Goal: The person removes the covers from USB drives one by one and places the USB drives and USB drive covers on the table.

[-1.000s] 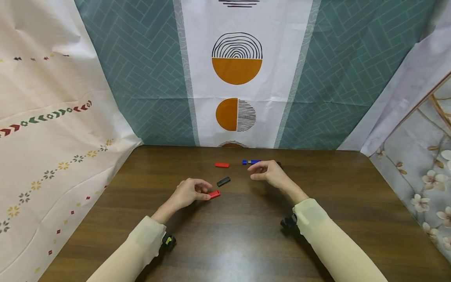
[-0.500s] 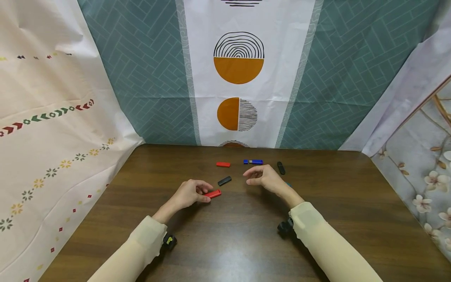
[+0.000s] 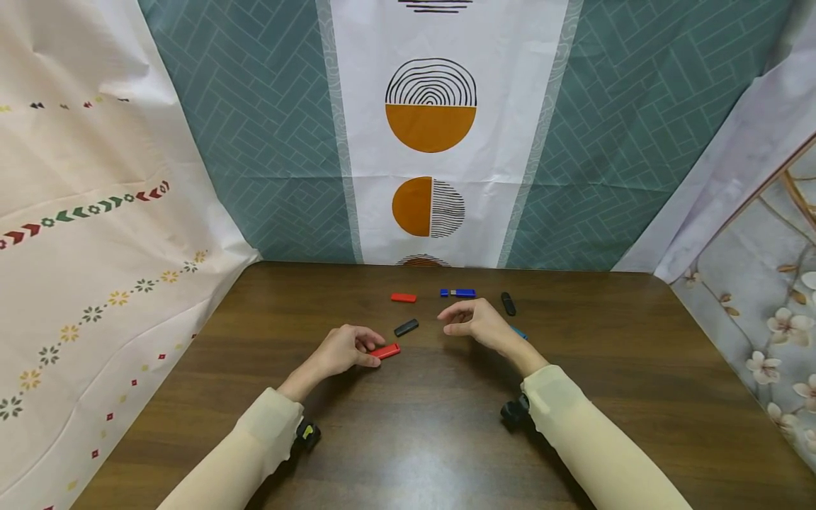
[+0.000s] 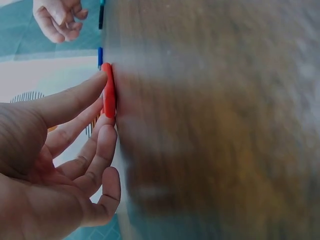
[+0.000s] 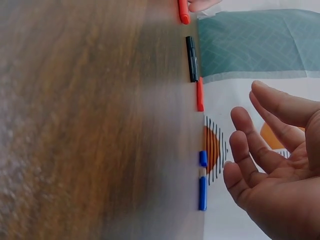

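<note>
My left hand (image 3: pixel 342 350) pinches a red USB stick (image 3: pixel 387 350) at the table's left-centre. Thumb and fingertips hold its sides in the left wrist view, where the stick (image 4: pixel 109 92) lies at or very near the tabletop. Just beyond it lies a black USB stick (image 3: pixel 406 327), untouched. The right hand (image 3: pixel 479 326) hovers to the right of that one, its fingers loosely bent and thumb apart; nothing is between them in the right wrist view. Behind the right hand, a blue USB stick (image 3: pixel 462 293) shows its metal plug, with its blue cap (image 3: pixel 444 292) separate beside it.
Another red USB stick (image 3: pixel 403 298) lies near the back of the brown wooden table (image 3: pixel 408 418). A second black stick (image 3: pixel 508 304) sits at the back right. A light blue piece (image 3: pixel 519 332) is partly hidden by the right wrist. Patterned cloths (image 3: pixel 274 142) hang around the table.
My right hand has drawn slightly left and toward me, uncovering the back-right black stick and the light blue piece. The left hand stays almost still on the red USB stick.
</note>
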Available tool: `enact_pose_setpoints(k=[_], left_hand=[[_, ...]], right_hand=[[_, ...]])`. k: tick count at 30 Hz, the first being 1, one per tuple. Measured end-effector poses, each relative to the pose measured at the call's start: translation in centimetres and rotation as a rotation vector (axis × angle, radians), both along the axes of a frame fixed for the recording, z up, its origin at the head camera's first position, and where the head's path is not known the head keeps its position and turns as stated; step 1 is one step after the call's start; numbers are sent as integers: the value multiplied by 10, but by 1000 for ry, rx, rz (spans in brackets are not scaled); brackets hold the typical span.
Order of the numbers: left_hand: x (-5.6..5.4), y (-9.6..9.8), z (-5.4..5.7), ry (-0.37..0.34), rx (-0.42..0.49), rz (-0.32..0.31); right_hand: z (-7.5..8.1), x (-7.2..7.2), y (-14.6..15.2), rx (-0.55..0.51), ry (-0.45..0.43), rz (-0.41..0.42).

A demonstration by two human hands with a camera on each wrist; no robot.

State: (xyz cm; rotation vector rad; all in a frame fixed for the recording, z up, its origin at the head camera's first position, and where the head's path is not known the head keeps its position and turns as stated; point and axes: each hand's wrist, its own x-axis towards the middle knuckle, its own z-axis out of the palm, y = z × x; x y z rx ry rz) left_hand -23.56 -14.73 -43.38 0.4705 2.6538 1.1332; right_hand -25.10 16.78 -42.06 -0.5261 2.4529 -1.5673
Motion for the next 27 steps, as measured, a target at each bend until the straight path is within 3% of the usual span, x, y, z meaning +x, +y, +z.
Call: enact_pose_setpoints(k=[10,27], left_hand=[[-1,2,0,-24,3,-17],[-5,11,7,19,2,-20]], right_hand=[[-1,-1,3,8,18,1],[4,-2,11,9,16,-19]])
